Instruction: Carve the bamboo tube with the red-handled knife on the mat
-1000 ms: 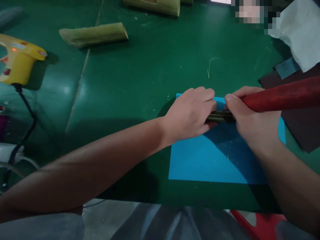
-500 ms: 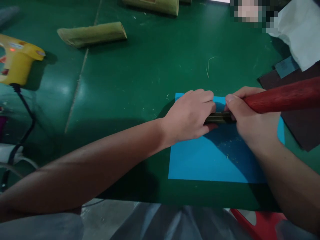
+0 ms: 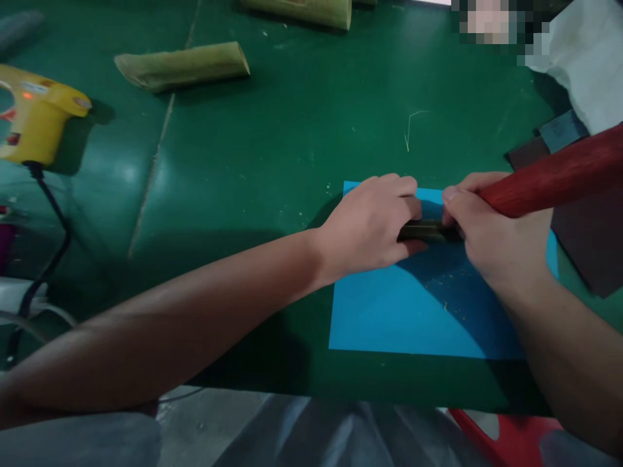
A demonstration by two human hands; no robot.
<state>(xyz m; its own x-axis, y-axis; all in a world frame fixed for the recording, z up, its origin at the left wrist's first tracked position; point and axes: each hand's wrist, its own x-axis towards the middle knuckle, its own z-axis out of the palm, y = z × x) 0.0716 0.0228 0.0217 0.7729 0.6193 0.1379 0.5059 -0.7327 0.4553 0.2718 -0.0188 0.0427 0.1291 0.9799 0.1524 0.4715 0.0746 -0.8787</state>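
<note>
My left hand (image 3: 372, 224) is closed round a thin dark green strip (image 3: 427, 229) and presses it down on a blue sheet (image 3: 418, 311) lying on the green table (image 3: 292, 143). My right hand (image 3: 491, 237) grips a tool with a red wooden handle (image 3: 555, 175); the handle slants up to the right and out of view. The tool's working end is hidden under my fingers where it meets the strip. Fine pale shavings lie on the blue sheet below the hands.
A yellow corded glue gun (image 3: 34, 117) lies at the far left, its black cable trailing toward me. Two split bamboo pieces (image 3: 182, 65) (image 3: 302, 11) lie at the back. Dark sheets (image 3: 584, 240) and white paper (image 3: 584, 58) sit at the right. A red stool (image 3: 506, 434) shows below the table edge.
The red handle has tilted up at its far end and my right hand has shifted slightly right along the strip. My left hand has stayed put.
</note>
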